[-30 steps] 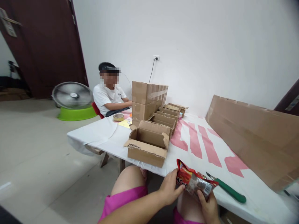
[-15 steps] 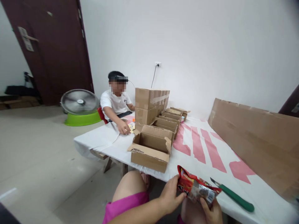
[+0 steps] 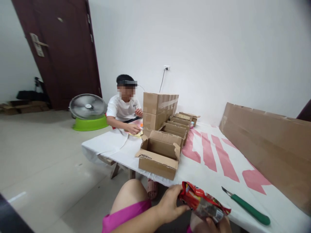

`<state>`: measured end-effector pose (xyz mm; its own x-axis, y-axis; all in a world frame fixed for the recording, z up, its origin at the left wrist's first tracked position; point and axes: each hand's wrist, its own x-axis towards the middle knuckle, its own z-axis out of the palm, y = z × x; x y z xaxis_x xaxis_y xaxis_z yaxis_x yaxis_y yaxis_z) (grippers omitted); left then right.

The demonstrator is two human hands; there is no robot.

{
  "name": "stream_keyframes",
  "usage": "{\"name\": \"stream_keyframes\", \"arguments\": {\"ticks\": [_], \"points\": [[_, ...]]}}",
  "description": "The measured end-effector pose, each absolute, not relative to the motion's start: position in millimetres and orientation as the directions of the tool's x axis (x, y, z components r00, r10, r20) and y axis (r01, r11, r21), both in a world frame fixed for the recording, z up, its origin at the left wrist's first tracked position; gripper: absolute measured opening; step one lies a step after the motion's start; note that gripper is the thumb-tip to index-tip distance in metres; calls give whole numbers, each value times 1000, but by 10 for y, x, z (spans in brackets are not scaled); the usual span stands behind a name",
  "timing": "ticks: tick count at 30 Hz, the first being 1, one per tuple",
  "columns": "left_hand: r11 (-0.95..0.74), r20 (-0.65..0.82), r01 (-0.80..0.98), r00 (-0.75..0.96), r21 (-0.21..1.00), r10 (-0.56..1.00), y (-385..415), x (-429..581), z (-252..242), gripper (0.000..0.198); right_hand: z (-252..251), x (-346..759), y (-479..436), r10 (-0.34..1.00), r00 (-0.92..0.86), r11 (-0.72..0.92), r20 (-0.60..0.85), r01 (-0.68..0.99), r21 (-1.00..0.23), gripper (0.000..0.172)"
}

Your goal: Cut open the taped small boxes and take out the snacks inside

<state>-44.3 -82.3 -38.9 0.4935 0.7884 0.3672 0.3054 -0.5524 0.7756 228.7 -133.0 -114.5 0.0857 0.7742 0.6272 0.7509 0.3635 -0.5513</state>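
Head view: open box point(image 3: 159, 157) and knife point(image 3: 247, 209) flank packet point(image 3: 202, 204).

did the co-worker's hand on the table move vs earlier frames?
Yes. The co-worker's hand now lies on the table left of the stacked boxes; a second ago that arm was tucked back by those boxes.

A white-covered table point(image 3: 209, 174) carries open cardboard boxes point(image 3: 159, 155) along its left edge, a green-handled knife point(image 3: 247, 207) near the front edge, and cardboard sheets point(image 3: 267, 142) on the right.
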Motion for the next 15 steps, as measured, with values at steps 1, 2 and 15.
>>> {"name": "stream_keyframes", "arguments": {"ticks": [1,2,15], "points": [[-593,406,290,505,751,761,-811,-483,-399,45,-1169,2296,-1327,773,112,345,625,752,-562,51],[-627,448,274,502,729,740,-794,-525,-410,43,-1204,2311,-1322,772,140,327,621,749,-576,53],[-290,632,579,-568,762,528,-194,-1517,-402,44,-1208,2245,-1302,754,206,337,623,693,-637,51]]}}
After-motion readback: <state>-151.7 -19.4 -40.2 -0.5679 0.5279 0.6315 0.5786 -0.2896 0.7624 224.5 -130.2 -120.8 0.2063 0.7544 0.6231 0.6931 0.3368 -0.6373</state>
